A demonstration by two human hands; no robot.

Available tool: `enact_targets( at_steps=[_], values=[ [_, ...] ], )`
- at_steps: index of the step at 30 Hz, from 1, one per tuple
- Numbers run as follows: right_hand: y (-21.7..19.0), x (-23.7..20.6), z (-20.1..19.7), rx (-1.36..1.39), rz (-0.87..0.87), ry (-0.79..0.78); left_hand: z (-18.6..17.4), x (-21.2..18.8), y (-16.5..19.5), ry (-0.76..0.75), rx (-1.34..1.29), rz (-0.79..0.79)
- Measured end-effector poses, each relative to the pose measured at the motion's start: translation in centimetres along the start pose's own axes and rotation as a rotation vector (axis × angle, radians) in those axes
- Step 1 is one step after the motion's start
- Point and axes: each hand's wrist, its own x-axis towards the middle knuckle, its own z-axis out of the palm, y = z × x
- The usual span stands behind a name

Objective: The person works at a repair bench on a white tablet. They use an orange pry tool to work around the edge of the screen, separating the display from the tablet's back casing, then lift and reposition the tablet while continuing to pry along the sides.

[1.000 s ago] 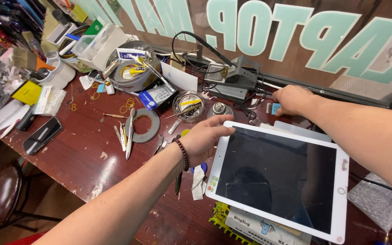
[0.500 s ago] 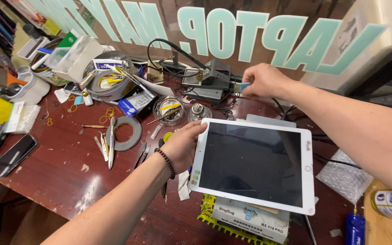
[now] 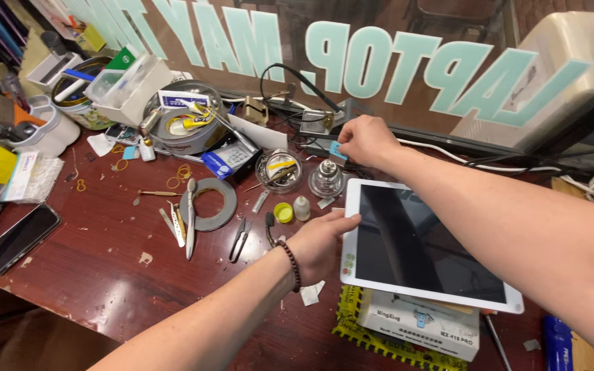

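Note:
A white tablet [image 3: 421,247] with a dark screen lies on a white box [image 3: 421,326] at the right of the dark red workbench. My left hand [image 3: 321,240] grips the tablet's left edge, thumb on the bezel. My right hand [image 3: 366,141] reaches to the back of the bench and pinches a small light blue piece [image 3: 337,150], a flat pick by the look of it. Just below it stand a small glass bottle [image 3: 326,180] and a round glass dish [image 3: 278,170] with small tools.
A black tape ring [image 3: 207,204], tweezers [image 3: 240,238], a metal spudger [image 3: 190,216], a yellow cap [image 3: 283,212] and a small dropper bottle [image 3: 302,208] lie left of the tablet. A dark phone [image 3: 18,237] rests at the front left. Tape rolls, boxes and cables crowd the back.
My right hand has closed on the small blue piece at the back. The view shifted left and nearer. My left hand stays on the tablet's left edge.

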Motion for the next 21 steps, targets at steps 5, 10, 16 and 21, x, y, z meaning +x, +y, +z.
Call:
enact_targets(
  at_steps=[5,10,16,21],
  values=[
    [-0.6,0.4,2.1,-0.069,0.022,0.063,-1.6,0.1,0.1,-0.044,0.016,-0.055],
    [-1.6,1.0,2.3,-0.064,0.122,0.012,-2.3,0.4,0.3,-0.099,0.023,-0.030],
    [-4.1,0.2,1.6,0.108,0.236,0.017,-3.8,1.7,0.6,-0.061,0.076,-0.090],
    [-2.3,-6.9,-5.3,0.720,0.441,0.146,-4.2,3.8,1.2,-0.046,0.078,-0.125]
  ],
)
